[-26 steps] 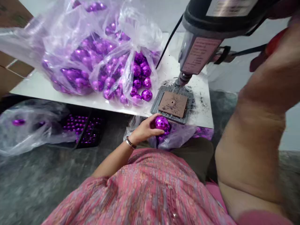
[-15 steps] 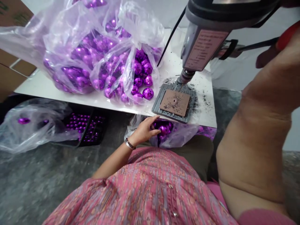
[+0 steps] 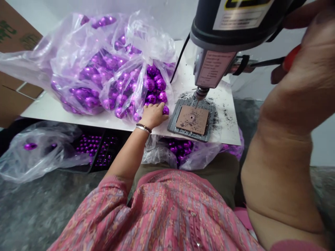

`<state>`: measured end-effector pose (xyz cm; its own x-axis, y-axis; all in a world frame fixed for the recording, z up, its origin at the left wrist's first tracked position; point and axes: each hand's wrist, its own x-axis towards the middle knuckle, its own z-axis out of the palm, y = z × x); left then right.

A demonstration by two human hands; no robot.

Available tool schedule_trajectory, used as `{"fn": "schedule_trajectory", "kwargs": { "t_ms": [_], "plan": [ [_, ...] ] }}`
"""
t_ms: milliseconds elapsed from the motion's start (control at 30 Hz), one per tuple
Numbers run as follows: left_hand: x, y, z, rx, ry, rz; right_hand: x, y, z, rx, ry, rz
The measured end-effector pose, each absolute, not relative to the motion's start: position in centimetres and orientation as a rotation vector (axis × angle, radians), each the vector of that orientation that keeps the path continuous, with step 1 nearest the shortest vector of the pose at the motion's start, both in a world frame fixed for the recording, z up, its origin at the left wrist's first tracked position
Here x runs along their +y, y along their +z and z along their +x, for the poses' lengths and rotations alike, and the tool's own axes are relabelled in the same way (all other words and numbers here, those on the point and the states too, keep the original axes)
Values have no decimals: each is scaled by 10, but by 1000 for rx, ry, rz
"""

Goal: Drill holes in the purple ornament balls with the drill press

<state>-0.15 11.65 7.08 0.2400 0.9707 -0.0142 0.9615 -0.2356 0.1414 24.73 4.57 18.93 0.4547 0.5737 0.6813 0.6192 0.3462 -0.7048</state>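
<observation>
My left hand point(image 3: 153, 116) is at the mouth of a clear plastic bag point(image 3: 142, 38), its fingers and thumb closed about a shiny purple ball point(image 3: 165, 110) at the table's front part. More purple balls point(image 3: 155, 83) lie behind it in the bag's opening. At the upper right, my right hand point(image 3: 311, 66) grips the red knob point(image 3: 291, 58) of the drill press lever point(image 3: 267, 62). Below the drill press point(image 3: 213, 68), its thin bit points down over a brown square block point(image 3: 192, 122) with a small hole, resting on a grey base plate point(image 3: 172, 127).
Dark shavings point(image 3: 216, 115) are scattered around the base plate on the white table point(image 3: 230, 130). An open bag of purple balls point(image 3: 180, 150) sits at my lap. Black crates point(image 3: 90, 167) and a plastic bag point(image 3: 34, 157) are at the lower left, a cardboard box point(image 3: 18, 45) behind.
My left hand has moved up and away from the lap bag's opening to the purple balls on the table. My right hand stays on the lever; the view has shifted slightly.
</observation>
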Motion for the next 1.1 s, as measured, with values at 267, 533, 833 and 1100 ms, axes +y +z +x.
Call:
{"fn": "schedule_trajectory", "kwargs": {
  "t_ms": [267, 533, 833, 1100],
  "plan": [
    [102, 72, -17, 1286, 999, 1599, 44, 175, 244, -1322, -163, -1155],
    [77, 69, 14, 812, 965, 474, 41, 191, 235, -1226, -55, -1225],
    [82, 58, 28, 947, 823, 794, 37, 194, 233, -1237, -23, -1195],
    [72, 50, 35, 1000, 846, 830, 35, 196, 233, -1218, -12, -1219]
  ]
}}
